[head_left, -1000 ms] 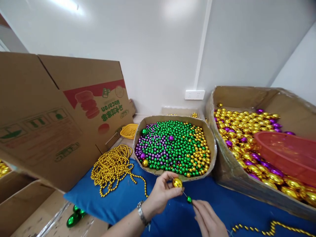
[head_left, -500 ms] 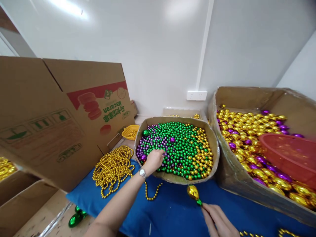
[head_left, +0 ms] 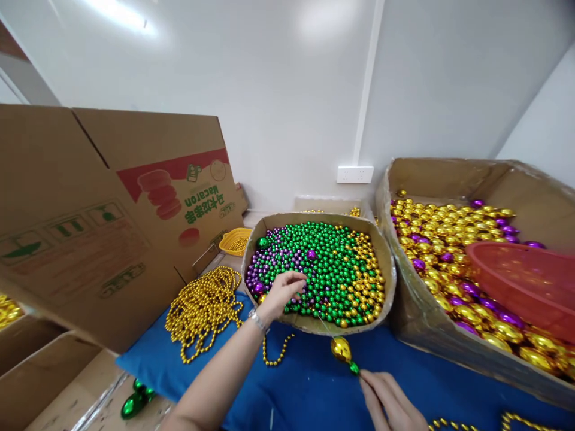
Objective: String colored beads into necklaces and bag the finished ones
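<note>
My left hand (head_left: 281, 290) reaches into the middle cardboard box (head_left: 386, 263) of small green, purple and gold beads (head_left: 330, 269), its fingertips pinched together over the purple beads; what they hold is too small to make out. My right hand (head_left: 389, 404) pinches a thin needle at the lower edge. A small green bead (head_left: 354, 367) and a large gold bead (head_left: 341, 349) are threaded on that needle, above the blue cloth (head_left: 314, 383).
A pile of strung gold beads (head_left: 204, 308) lies left of the box. A large box of gold and purple balls (head_left: 449, 251) with a red basin (head_left: 525, 287) stands right. A tall cardboard flap (head_left: 103, 215) rises left; a yellow basket (head_left: 233, 239) sits behind.
My left hand let go of the large gold bead and moved up into the bead box. The gold bead slid down the needle toward my right hand.
</note>
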Tool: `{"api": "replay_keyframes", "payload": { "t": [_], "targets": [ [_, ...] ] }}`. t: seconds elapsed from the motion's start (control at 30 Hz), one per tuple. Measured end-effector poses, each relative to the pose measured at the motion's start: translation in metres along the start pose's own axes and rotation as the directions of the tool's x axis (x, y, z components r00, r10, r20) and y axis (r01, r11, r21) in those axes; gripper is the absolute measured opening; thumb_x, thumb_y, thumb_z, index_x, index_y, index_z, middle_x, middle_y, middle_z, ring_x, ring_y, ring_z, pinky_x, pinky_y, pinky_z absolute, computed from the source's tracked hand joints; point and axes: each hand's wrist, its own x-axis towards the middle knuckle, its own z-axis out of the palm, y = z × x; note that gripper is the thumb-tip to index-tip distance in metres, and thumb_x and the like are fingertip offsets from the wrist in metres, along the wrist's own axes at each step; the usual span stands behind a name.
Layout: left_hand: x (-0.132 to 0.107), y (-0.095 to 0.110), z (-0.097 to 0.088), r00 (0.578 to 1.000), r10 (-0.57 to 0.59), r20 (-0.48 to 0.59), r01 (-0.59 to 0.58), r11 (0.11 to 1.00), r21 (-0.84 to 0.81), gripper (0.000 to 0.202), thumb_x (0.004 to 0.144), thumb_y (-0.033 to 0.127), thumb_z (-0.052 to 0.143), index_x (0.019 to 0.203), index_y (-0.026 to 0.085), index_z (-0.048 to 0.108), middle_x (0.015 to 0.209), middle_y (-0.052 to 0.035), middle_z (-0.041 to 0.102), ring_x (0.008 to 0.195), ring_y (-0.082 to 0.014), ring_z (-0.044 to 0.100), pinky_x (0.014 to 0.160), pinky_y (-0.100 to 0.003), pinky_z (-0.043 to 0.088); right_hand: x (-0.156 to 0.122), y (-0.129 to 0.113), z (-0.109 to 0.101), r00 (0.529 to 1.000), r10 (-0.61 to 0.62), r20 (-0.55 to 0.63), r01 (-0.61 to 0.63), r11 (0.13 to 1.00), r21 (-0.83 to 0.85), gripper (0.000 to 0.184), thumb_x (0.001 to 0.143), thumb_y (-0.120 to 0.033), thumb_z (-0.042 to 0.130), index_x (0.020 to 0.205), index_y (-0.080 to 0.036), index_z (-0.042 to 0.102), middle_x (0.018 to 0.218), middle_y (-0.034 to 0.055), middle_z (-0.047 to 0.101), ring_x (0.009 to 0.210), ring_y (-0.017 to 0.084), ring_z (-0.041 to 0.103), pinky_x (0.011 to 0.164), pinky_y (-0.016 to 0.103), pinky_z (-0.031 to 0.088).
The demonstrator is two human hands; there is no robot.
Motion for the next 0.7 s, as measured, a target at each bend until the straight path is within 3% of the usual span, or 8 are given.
{"api": "replay_keyframes", "payload": {
  "t": [0.1, 0.13, 0.2, 0.23, 0.27, 0.7],
  "targets": [
    [-0.026, 0.006, 0.008, 0.997, -0.023, 0.075, 0.048, 0.935, -0.351, 0.039, 0.087, 0.045, 0.050, 0.108, 0.013, 0.058, 0.090, -0.0085, 0.063, 0.076, -0.0158, 0.062, 0.063, -0.026, 0.050, 0.004, -0.005, -0.001, 1.000, 0.015, 0.001, -0.015, 1.000, 0.005, 0.026, 0.097, -0.032, 0.038, 0.098, -0.020, 0.061, 0.079, 0.0045, 0.064, 0.069, 0.013, 0.067, 0.063, 0.017, 0.053],
    [-0.034, 0.007, 0.011, 0.993, -0.046, 0.110, 0.096, 0.854, -0.511, 0.038, 0.084, 0.045, 0.056, 0.106, 0.014, 0.060, 0.087, -0.0073, 0.062, 0.073, -0.0146, 0.062, 0.062, -0.025, 0.050, 0.005, -0.007, -0.002, 1.000, 0.016, 0.000, -0.016, 1.000, 0.002, 0.026, 0.097, -0.032, 0.037, 0.099, -0.020, 0.061, 0.078, 0.0042, 0.064, 0.068, 0.013, 0.067, 0.062, 0.018, 0.053],
    [-0.046, 0.009, 0.016, 0.980, -0.084, 0.183, 0.196, 0.612, -0.767, 0.035, 0.076, 0.039, 0.069, 0.100, 0.014, 0.063, 0.081, -0.0048, 0.061, 0.069, -0.0126, 0.060, 0.061, -0.025, 0.049, 0.007, -0.009, -0.003, 1.000, 0.019, 0.005, -0.019, 1.000, -0.008, 0.027, 0.098, -0.031, 0.036, 0.100, -0.020, 0.061, 0.078, 0.0040, 0.064, 0.067, 0.013, 0.066, 0.061, 0.018, 0.053],
    [-0.050, 0.011, 0.017, 0.973, -0.094, 0.209, 0.227, 0.512, -0.828, 0.035, 0.073, 0.036, 0.073, 0.098, 0.014, 0.064, 0.080, -0.0039, 0.060, 0.068, -0.0120, 0.060, 0.061, -0.024, 0.049, 0.008, -0.010, -0.004, 1.000, 0.022, 0.010, -0.022, 1.000, -0.013, 0.027, 0.098, -0.031, 0.036, 0.101, -0.020, 0.060, 0.077, 0.0041, 0.064, 0.067, 0.013, 0.066, 0.061, 0.018, 0.053],
    [-0.053, 0.012, 0.018, 0.970, -0.099, 0.221, 0.241, 0.466, -0.851, 0.034, 0.071, 0.034, 0.075, 0.096, 0.014, 0.065, 0.079, -0.0032, 0.059, 0.067, -0.0115, 0.059, 0.060, -0.024, 0.049, 0.008, -0.011, -0.004, 1.000, 0.026, 0.011, -0.026, 1.000, -0.018, 0.027, 0.098, -0.031, 0.036, 0.101, -0.020, 0.060, 0.077, 0.0042, 0.064, 0.067, 0.013, 0.066, 0.061, 0.018, 0.052],
    [-0.065, 0.024, 0.018, 0.976, -0.119, 0.181, 0.216, 0.535, -0.817, 0.035, 0.066, 0.032, 0.080, 0.094, 0.012, 0.071, 0.078, -0.0044, 0.062, 0.069, -0.0118, 0.059, 0.060, -0.023, 0.050, 0.001, -0.003, -0.003, 0.999, -0.012, 0.049, 0.018, 0.993, -0.115, 0.029, 0.099, -0.030, 0.033, 0.106, -0.019, 0.059, 0.077, 0.0041, 0.062, 0.065, 0.012, 0.065, 0.059, 0.018, 0.051]
  ]
}}
